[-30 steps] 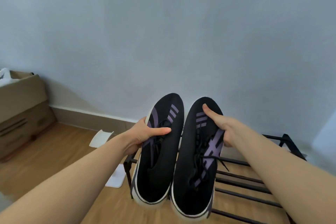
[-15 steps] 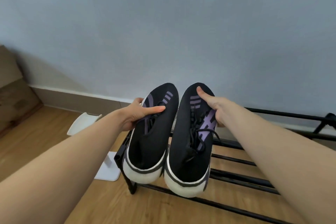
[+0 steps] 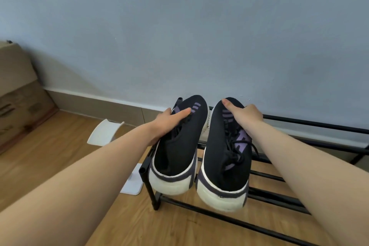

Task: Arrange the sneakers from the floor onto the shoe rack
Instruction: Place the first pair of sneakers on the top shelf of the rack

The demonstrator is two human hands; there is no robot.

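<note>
Placing pair on shoe rack (image 3: 299, 122) top tier, lower centre of frame | left hand (image 3: 167, 124) grip closed around left sneaker (image 3: 177, 146), right hand (image 3: 246, 115) grip closed around right sneaker (image 3: 223, 158) | toes pointed at wall, heels overhanging front bar | next: both likely lowered level onto bars, then released.

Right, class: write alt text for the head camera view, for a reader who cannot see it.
Two bare hands each grip a black knit sneaker with purple stripes and a white sole, left hand on the left sneaker, right hand on the right sneaker, toes toward a pale blue wall, over a black metal shoe rack on a wooden floor.
</note>
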